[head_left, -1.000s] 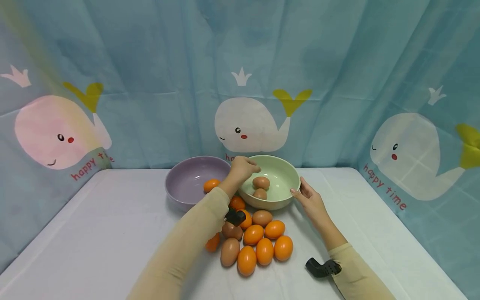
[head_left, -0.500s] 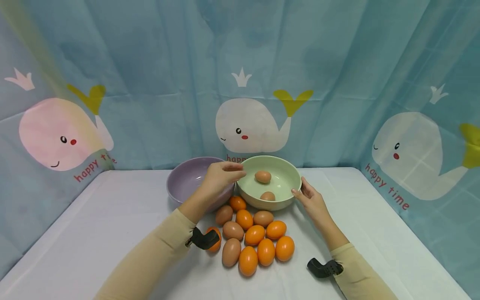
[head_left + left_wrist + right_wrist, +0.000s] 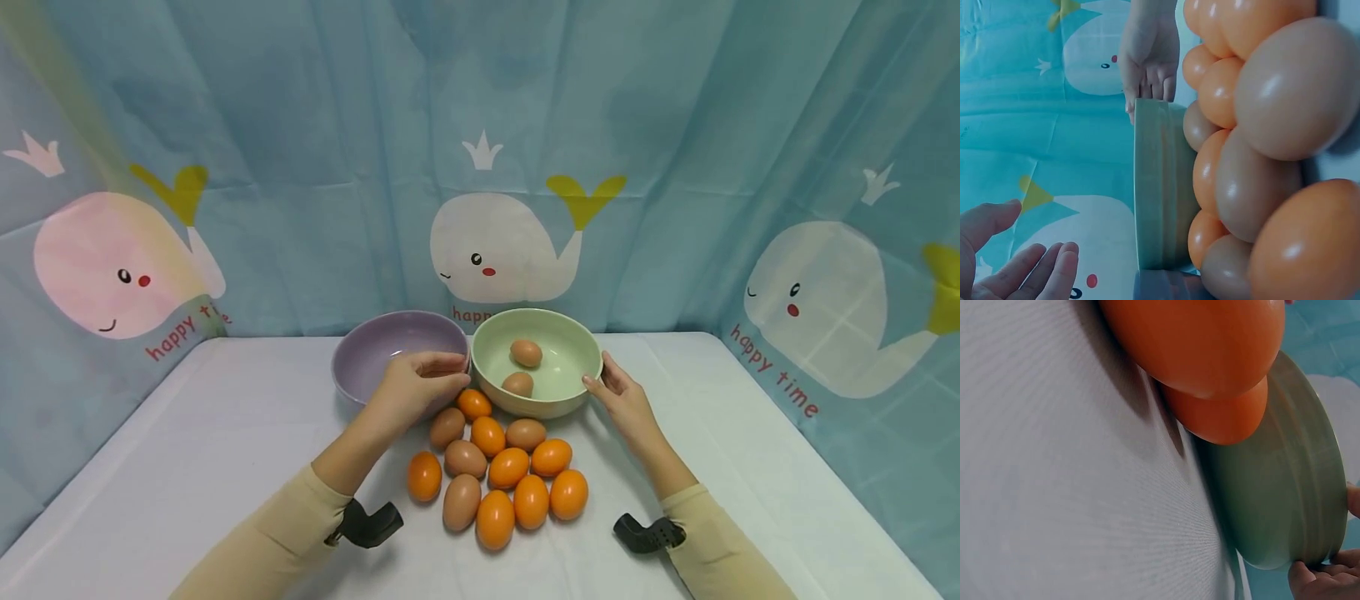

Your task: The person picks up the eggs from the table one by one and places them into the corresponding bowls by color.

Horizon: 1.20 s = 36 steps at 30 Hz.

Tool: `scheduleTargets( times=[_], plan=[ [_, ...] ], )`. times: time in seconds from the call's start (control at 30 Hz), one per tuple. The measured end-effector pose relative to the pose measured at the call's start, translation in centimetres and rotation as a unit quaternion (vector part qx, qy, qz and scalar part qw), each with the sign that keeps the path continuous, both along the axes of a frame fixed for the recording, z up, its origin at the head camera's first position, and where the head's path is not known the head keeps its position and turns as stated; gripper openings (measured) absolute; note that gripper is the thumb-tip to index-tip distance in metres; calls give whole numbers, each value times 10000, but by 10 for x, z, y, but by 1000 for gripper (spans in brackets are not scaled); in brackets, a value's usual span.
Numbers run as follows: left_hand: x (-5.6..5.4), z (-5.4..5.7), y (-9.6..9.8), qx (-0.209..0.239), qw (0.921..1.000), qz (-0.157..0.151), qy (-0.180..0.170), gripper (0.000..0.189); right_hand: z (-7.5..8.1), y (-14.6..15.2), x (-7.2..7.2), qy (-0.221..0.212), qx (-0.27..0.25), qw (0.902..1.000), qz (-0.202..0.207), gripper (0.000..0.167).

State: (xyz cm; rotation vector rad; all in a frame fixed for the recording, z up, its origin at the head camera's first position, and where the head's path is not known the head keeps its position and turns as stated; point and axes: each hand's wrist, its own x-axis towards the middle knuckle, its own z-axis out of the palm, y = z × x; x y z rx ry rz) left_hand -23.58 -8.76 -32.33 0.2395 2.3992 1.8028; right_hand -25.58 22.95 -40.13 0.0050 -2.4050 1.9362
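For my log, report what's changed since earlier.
The left hand moved left and back from above the round pale-green bowl, whose two smooth brown eggs have separated. The right hand still holds it; the smooth orange eggs in front stayed put.

Blue fabric (image 3: 322,125) is enclosing the area at the rear and both sides, hanging in soft vertical folds, with a horizontal crease running across the rear. The rear section is displaying a white whale (image 3: 525,242) with a yellow-green tail fin (image 3: 585,197) and a white crown (image 3: 482,154) overhead. The left side is carrying a matching whale (image 3: 90,258), taking on a pinkish tint, above red "happy time" lettering (image 3: 175,335). The right side is repeating the design, with faint grid-like creases showing. A yellowish band of light (image 3: 67,100) is running down the upper left. The white counter (image 3: 187,467) is extending towards the rear fabric and showing a fine woven texture close up.
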Motion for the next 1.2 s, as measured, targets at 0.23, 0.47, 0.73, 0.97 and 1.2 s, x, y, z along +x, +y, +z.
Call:
scheduleTargets(
  times=[0.23,0.47,0.73,0.97,1.2],
  plan=[
    [17,-9,-19,-86,10000,11,39,43,1,0,0,23,-33,10000,-7,73],
    [31,-23,-35,-127,9998,87,-92,46,0,1,2,-10,-12,10000,10,74],
    [41,-37,-42,-344,9990,262,-128,46,-2,1,2,-3,-56,10000,14,73],
    [51,-46,-46,-767,9960,365,-271,54,-1,0,1,17,-15,10000,9,73],
    [56,-54,-50,-828,9955,340,-300,60,1,1,0,37,-35,10000,4,73]
  ],
)
